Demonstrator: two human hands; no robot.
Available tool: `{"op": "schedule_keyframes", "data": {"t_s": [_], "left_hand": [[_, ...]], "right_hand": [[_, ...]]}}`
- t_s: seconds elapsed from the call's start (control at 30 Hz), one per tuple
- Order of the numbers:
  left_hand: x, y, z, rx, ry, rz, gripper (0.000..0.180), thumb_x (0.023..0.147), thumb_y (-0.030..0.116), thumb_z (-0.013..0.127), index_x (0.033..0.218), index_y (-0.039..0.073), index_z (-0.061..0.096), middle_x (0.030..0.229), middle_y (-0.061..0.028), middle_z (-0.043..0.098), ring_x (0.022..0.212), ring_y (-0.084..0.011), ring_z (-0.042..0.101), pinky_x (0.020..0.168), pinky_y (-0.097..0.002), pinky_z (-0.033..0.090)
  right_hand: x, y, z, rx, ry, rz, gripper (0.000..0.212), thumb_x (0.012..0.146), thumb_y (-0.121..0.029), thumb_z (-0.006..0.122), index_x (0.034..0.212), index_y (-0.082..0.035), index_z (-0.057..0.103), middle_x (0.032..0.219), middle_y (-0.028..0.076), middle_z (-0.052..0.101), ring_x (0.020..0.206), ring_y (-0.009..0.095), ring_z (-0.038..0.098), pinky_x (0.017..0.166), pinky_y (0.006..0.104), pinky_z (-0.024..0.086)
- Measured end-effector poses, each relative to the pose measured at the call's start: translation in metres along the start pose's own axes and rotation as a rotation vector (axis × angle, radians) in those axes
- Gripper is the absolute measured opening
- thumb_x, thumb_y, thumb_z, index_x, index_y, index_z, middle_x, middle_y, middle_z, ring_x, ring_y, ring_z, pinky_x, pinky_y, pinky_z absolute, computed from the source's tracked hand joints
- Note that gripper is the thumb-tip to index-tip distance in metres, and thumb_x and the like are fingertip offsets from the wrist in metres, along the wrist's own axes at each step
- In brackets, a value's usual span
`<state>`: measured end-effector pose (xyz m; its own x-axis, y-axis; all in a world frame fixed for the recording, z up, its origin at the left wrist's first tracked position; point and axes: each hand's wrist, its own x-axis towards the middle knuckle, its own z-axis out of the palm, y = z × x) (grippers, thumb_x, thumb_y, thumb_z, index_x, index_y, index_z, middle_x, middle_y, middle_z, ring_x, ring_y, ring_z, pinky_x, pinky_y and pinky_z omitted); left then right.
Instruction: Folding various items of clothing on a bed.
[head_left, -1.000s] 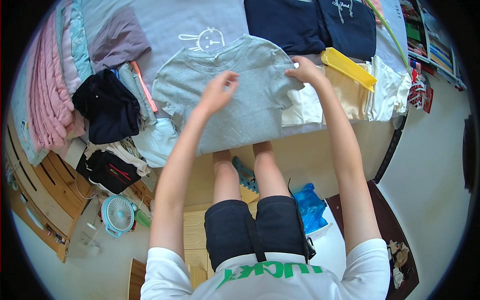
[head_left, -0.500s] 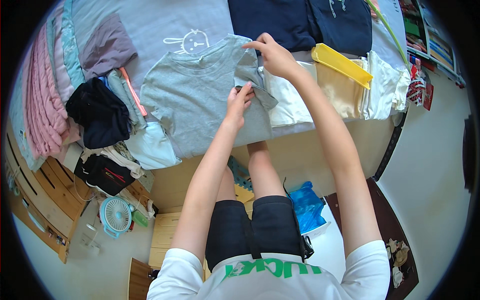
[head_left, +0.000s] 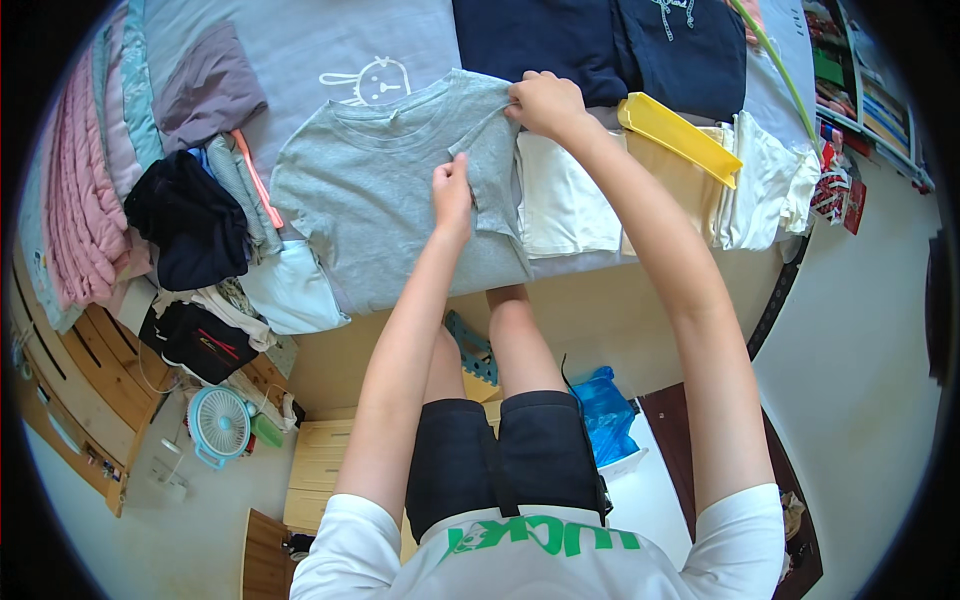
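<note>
A grey T-shirt [head_left: 370, 190] lies spread on the bed, its neckline toward the far side. My left hand [head_left: 452, 195] pinches the edge of its right-hand sleeve, which is folded inward over the shirt's body. At the right shoulder, my right hand [head_left: 547, 103] is closed on the grey fabric, fingertips together. Just right of the shirt lie folded white clothes [head_left: 568, 195] and a folded beige garment [head_left: 670, 190]. A long yellow plastic tray-like piece [head_left: 682, 140] rests across these.
Dark navy folded clothes [head_left: 540, 50] lie at the far side. To the left are a black bundled garment [head_left: 188, 220], a mauve cloth [head_left: 212, 85], a light blue folded garment [head_left: 295, 288] and a pink quilt [head_left: 88, 200]. Below stand a fan [head_left: 220, 425] and a blue plastic bag [head_left: 606, 415].
My right hand has closed on the shirt's shoulder from a pointing pose. My left hand has moved slightly left and farther away, drawing the sleeve inward over the shirt.
</note>
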<state>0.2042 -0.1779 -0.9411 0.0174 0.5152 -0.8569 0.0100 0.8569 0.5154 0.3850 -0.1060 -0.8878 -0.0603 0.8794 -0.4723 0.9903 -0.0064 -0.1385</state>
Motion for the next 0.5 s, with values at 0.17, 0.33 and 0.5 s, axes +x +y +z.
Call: {"op": "schedule_keyframes", "data": {"t_s": [0.17, 0.33, 0.5], "left_hand": [[-0.029, -0.002, 0.01, 0.136, -0.154, 0.125, 0.033, 0.073, 0.011, 0.066, 0.098, 0.0, 0.048, 0.087, -0.0045, 0.057, 0.076, -0.0098, 0.053, 0.064, -0.0229, 0.042], [-0.026, -0.032, -0.01, 0.248, -0.296, 0.08, 0.029, 0.07, 0.007, 0.068, 0.093, 0.0, 0.052, 0.081, -0.0035, 0.059, 0.073, -0.0097, 0.054, 0.064, -0.0227, 0.042], [-0.044, -0.033, -0.005, 0.173, -0.328, -0.159, 0.025, 0.074, 0.011, 0.065, 0.095, 0.003, 0.056, 0.083, -0.0023, 0.06, 0.074, -0.0085, 0.055, 0.067, -0.0223, 0.044]], "right_hand": [[-0.001, 0.004, 0.007, 0.155, 0.028, 0.093, 0.024, 0.07, -0.03, 0.064, 0.083, -0.011, 0.066, 0.09, 0.01, 0.06, 0.085, 0.027, 0.059, 0.072, 0.0398, 0.047], [0.001, 0.002, 0.012, 0.195, 0.073, 0.12, 0.022, 0.071, -0.03, 0.063, 0.081, -0.011, 0.066, 0.088, 0.01, 0.06, 0.084, 0.028, 0.059, 0.071, 0.0396, 0.047], [-0.005, 0.005, 0.013, 0.218, 0.1, 0.151, 0.022, 0.072, -0.026, 0.062, 0.087, -0.01, 0.063, 0.094, 0.01, 0.057, 0.088, 0.026, 0.057, 0.072, 0.0393, 0.047]]}}
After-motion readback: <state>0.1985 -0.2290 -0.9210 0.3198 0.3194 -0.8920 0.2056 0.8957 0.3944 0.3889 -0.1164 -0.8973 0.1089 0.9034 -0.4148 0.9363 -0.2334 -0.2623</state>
